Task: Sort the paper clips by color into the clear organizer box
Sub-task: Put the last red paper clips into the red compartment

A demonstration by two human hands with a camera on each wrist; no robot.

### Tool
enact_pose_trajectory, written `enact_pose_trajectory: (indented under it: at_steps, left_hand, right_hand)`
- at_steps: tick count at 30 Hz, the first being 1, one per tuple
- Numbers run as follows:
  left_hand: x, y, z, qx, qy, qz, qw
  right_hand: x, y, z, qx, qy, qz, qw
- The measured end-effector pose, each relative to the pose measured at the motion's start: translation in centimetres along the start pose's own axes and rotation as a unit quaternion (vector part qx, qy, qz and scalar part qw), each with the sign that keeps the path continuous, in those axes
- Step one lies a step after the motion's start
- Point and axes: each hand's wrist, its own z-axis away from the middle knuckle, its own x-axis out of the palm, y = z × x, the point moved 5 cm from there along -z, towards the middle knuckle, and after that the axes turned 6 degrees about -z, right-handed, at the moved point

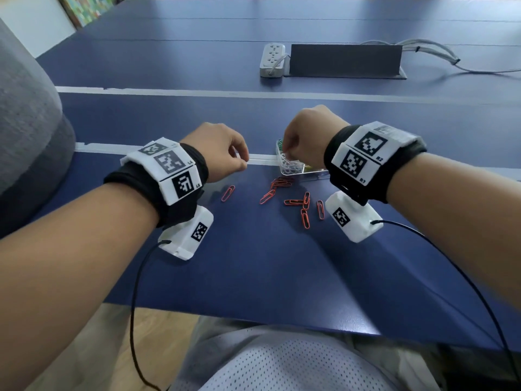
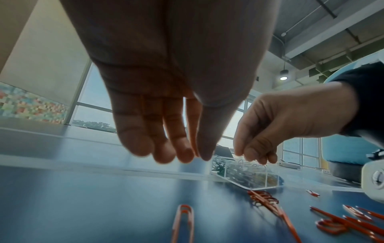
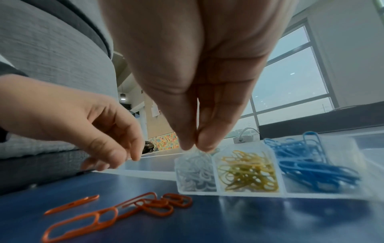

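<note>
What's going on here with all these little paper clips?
A person is sorting paper clips by colour into a clear organizer box on a blue table. The right hand is over the compartment of white clips, fingers pinched together just above them. Yellow clips and blue clips fill the neighbouring compartments. The left hand hovers beside the box, holding nothing that shows. Orange clips lie loose on the table, not yet sorted.

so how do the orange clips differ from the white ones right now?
The orange paper clips lie loose on the blue table, unsorted; the white paper clips sit piled in an end compartment of the clear organizer box. The right hand pinches at the white ones; neither hand touches the orange ones. Same clip shape.
</note>
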Motion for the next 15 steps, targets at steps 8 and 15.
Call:
enact_pose_trajectory:
  at_steps: [8,15]
  left_hand:
    - [1.4,-0.6,1.5,-0.029,-0.091,-0.053,0.994]
    - [1.5,0.0,1.8,-0.022,-0.085,-0.076,0.993]
  right_hand:
    - [0.1,-1.2,0.7,-0.037,-0.01,0.017,0.999]
    - [2.8,-2.2,2.7,-0.072,-0.107,0.145,0.981]
